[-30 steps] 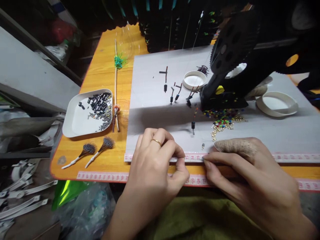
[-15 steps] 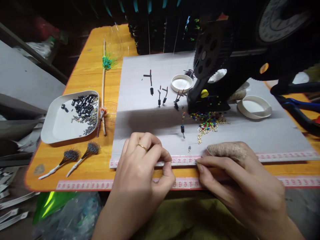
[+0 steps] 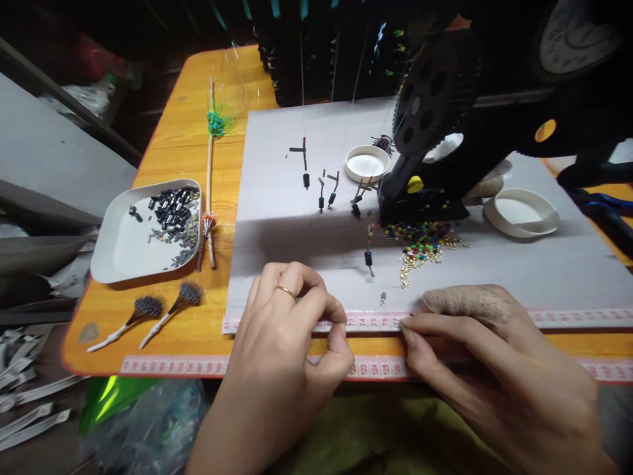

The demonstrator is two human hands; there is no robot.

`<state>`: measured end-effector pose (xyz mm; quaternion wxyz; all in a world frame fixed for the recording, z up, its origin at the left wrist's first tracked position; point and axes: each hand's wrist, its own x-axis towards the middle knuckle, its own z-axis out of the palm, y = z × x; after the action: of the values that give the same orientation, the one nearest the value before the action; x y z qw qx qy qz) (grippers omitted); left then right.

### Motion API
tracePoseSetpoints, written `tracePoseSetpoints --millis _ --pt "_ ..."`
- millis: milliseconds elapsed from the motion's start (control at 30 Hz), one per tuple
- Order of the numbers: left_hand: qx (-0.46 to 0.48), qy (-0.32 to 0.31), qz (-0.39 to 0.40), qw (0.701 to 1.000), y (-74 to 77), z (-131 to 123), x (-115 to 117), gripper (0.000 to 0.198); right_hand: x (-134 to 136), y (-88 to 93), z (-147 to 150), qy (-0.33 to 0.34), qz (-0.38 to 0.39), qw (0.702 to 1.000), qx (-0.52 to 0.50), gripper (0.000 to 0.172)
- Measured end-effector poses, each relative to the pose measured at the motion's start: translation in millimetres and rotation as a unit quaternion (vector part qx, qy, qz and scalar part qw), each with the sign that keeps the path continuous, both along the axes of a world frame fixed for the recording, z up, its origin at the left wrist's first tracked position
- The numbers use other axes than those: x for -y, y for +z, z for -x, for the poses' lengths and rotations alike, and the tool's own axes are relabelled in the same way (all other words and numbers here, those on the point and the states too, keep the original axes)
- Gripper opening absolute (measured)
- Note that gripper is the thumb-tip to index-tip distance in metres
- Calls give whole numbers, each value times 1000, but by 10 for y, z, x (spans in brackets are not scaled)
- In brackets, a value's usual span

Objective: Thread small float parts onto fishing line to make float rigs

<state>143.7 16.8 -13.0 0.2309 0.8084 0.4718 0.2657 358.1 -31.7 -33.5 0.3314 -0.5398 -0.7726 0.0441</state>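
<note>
My left hand (image 3: pixel 297 336), with a ring on one finger, is pinched closed over the pink-and-white measuring tape (image 3: pixel 373 321) on the board's front edge. Close to the tape's 77 mark, thumb and forefinger of my right hand (image 3: pixel 484 356) are pressed together; another of its fingers wears a beige wrap (image 3: pixel 465 303). Whatever lies in either pinch is too small or hidden to name. Beyond my hands are a small grey piece (image 3: pixel 383 298), a black cylinder with thin stems (image 3: pixel 368 258), and a pile of coloured beads and gold bits (image 3: pixel 425 241).
A black machine with a toothed wheel (image 3: pixel 428 89) stands over the white board (image 3: pixel 291 231). At left are a white tray (image 3: pixel 119 244) of black cylinders and grey bits, two wire bundles (image 3: pixel 185 293) and a stick (image 3: pixel 211 171). White rings (image 3: pixel 521 214) rest at right.
The whole view has shifted slightly, so things appear a little further right. My hands keep their pinches, and the gap between them looks slightly wider.
</note>
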Motion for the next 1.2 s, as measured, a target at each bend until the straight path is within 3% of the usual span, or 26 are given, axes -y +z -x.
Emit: tracePoseSetpoints --millis 367,1200 --pt "2 14 4 1000 7 -17 13 15 -4 -26 -11 6 23 1000 -2 12" --pt "-9 4 5 1000 14 -2 -27 18 -30 -11 37 -15 -9 1000 2 17"
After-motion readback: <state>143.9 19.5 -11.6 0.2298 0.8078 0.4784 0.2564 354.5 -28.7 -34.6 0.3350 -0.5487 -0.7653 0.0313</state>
